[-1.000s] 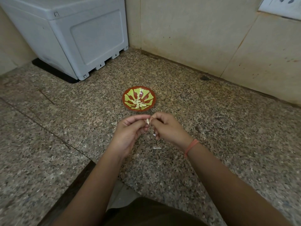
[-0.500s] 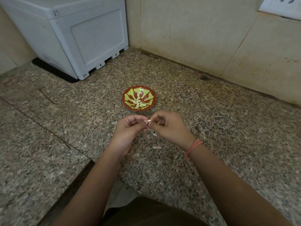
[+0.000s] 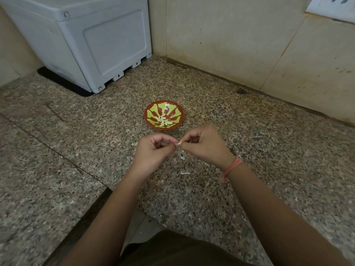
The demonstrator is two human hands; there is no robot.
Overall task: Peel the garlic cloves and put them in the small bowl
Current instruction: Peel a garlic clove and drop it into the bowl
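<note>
Speckled stone (image 3: 269,150) covers the whole ground, brown and grey with little dots. Closest in, two bare arms reach forward from 6 o'clock. The right arm has a thin orange band (image 3: 231,167) round the wrist.

The left hand (image 3: 153,150) and the right hand (image 3: 205,146) meet in the middle, above the stone. Both have their fingers curled in, and the tips of thumb and finger on each hand pinch one small pale garlic clove (image 3: 179,143) between them (it is tiny, so I cannot tell how much skin is on it).

Under the hands lie two white bits of peel, one (image 3: 182,157) just below the clove and one (image 3: 184,172) a little nearer.

Past the hands, at 12 o'clock, sits the small bowl (image 3: 147,118), red with yellow-green shapes. Peeled cloves (image 3: 163,120) lie in a heap inside it.

Farther off, at 10 o'clock, stands a big grey plastic box (image 3: 92,41). A tan wall (image 3: 221,35) runs behind, with a white socket (image 3: 332,6) at 2 o'clock.
</note>
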